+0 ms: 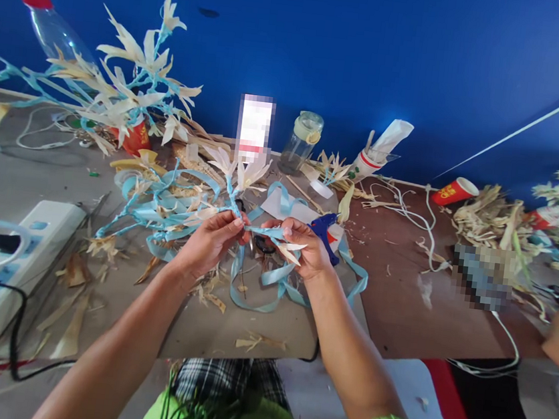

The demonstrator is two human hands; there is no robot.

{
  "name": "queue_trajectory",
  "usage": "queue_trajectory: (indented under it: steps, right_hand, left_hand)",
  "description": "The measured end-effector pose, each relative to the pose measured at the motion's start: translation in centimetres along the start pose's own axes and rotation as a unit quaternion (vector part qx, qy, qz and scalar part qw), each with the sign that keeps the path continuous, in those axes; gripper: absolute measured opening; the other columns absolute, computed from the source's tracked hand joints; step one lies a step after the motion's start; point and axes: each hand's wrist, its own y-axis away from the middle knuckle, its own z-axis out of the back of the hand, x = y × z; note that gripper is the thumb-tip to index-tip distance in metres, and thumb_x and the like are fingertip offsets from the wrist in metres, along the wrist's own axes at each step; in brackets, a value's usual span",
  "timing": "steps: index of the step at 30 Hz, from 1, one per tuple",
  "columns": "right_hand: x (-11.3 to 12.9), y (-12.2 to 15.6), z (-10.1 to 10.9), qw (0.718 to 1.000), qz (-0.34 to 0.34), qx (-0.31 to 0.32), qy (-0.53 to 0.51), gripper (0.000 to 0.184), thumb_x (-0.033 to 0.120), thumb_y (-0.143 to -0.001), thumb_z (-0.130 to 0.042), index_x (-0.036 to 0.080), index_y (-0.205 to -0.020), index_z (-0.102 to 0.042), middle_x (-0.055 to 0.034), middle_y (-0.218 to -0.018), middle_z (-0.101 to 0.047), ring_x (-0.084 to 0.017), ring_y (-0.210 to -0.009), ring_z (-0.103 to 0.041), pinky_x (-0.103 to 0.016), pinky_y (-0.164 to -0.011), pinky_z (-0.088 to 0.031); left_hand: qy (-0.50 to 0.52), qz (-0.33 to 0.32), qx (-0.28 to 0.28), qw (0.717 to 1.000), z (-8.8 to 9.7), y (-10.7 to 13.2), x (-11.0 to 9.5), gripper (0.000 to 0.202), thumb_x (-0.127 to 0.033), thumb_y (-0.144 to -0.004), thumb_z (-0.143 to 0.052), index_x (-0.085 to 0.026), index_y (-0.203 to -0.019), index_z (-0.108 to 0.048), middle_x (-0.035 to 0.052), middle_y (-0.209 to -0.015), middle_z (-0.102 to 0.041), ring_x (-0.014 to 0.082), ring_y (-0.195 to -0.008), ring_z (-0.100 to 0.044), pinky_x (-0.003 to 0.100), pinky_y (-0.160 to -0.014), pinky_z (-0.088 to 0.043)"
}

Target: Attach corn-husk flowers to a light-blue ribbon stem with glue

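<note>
Beyond the ribbon (263,232), red cup (454,190), lettering unreadable

Pale blue satin ribbon (274,276), cream dried-husk petals (251,172).
Deep blue painted wall (379,46) at twelve o'clock; black-and-white checked cloth (220,377) at six.

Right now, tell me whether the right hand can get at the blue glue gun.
Probably yes: the glue gun lies just beyond the right hand, with nothing between them. But that hand is pinching blue ribbon, so it would need to let go first.
</note>
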Motion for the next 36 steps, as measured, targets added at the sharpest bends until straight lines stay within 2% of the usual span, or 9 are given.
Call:
queue_trajectory:
  steps: [3, 6, 12, 16, 20, 24, 32, 36]
  right_hand:
    - [-0.12, -0.14, 0.14, 1.000, 0.000, 0.000, -0.016, 0.024, 0.033, -0.059, -0.076, 0.019, -0.062, -0.056, -0.0029, -0.087, -0.068, -0.017, -0.075, -0.061, -0.032, -0.073, -0.046]
    - [-0.11, -0.20, 0.02, 1.000, 0.000, 0.009, -0.024, 0.022, 0.031, -0.059, -0.075, 0.019, -0.061, -0.057, -0.0032, -0.087, -0.069, -0.018, -0.077, -0.062, -0.032, -0.073, -0.046]
    - [0.03, -0.12, 0.03, 1.000, 0.000, 0.011, -0.017, 0.024, 0.032, -0.060, -0.074, 0.019, -0.062, -0.055, -0.0035, -0.087, -0.069, -0.018, -0.076, -0.063, -0.033, -0.074, -0.046]
    - [0.09, 0.08, 0.17, 0.999, -0.005, 0.029, -0.025, 0.024, 0.032, -0.062, -0.075, 0.018, -0.063, -0.055, -0.0044, -0.090, -0.070, -0.018, -0.078, -0.064, -0.033, -0.075, -0.046]
    - [0.07, 0.11, 0.33, 0.998, -0.009, 0.054, -0.032, 0.022, 0.030, -0.063, -0.075, 0.018, -0.063, -0.056, -0.0056, -0.093, -0.070, -0.017, -0.079, -0.064, -0.031, -0.077, -0.045]
    - [-0.26, -0.02, 0.75, 0.997, -0.006, 0.071, -0.041, 0.020, 0.027, -0.065, -0.075, 0.017, -0.064, -0.058, -0.0064, -0.095, -0.070, -0.017, -0.081, -0.064, -0.030, -0.078, -0.046]
    - [-0.16, 0.08, 0.57, 0.994, 0.010, 0.093, -0.060, 0.020, 0.029, -0.066, -0.075, 0.018, -0.066, -0.058, -0.0048, -0.090, -0.071, -0.017, -0.075, -0.066, -0.031, -0.073, -0.049]
    - [-0.03, 0.11, 0.54, 0.992, 0.013, 0.089, -0.083, 0.020, 0.028, -0.065, -0.075, 0.019, -0.064, -0.058, -0.0046, -0.090, -0.071, -0.018, -0.078, -0.066, -0.031, -0.074, -0.049]
  left_hand:
    - [0.002, 0.011, 0.003, 1.000, 0.11, -0.05, 0.02, 0.020, -0.031, -0.066, -0.076, -0.016, -0.075, -0.067, 0.0021, -0.066, -0.064, 0.0104, -0.062, -0.058, 0.021, -0.062, -0.046]
    - [0.010, -0.005, -0.015, 1.000, 0.12, -0.28, 0.15, 0.020, -0.029, -0.062, -0.079, -0.014, -0.071, -0.069, 0.0036, -0.072, -0.066, 0.0115, -0.069, -0.060, 0.023, -0.070, -0.048]
    - [0.013, -0.022, -0.023, 0.999, 0.15, -0.46, 0.22, 0.020, -0.026, -0.060, -0.080, -0.015, -0.072, -0.068, 0.0004, -0.066, -0.064, 0.0085, -0.056, -0.056, 0.022, -0.059, -0.045]
    - [-0.017, -0.021, -0.019, 0.999, 0.26, -0.40, 0.22, 0.021, -0.026, -0.059, -0.080, -0.015, -0.072, -0.068, 0.0009, -0.064, -0.063, 0.0092, -0.056, -0.055, 0.022, -0.058, -0.044]
    - [-0.044, -0.018, -0.057, 0.997, 0.06, -0.37, 0.25, 0.024, -0.029, -0.056, -0.081, -0.013, -0.068, -0.068, 0.0014, -0.064, -0.063, 0.0093, -0.057, -0.053, 0.022, -0.058, -0.043]
    - [-0.019, -0.029, -0.088, 0.996, -0.37, -0.23, 0.32, 0.023, -0.028, -0.053, -0.082, -0.014, -0.062, -0.066, 0.0030, -0.068, -0.066, 0.0117, -0.064, -0.057, 0.024, -0.064, -0.045]
    - [0.099, -0.005, -0.022, 0.995, -0.43, -0.30, 0.62, 0.025, -0.020, -0.051, -0.084, -0.013, -0.064, -0.063, -0.0014, -0.061, -0.060, 0.0072, -0.059, -0.053, 0.020, -0.062, -0.041]
    - [0.140, 0.002, 0.010, 0.990, -0.36, -0.28, 0.48, 0.026, -0.015, -0.058, -0.081, -0.013, -0.080, -0.067, -0.0017, -0.064, -0.058, 0.0067, -0.061, -0.052, 0.020, -0.064, -0.042]
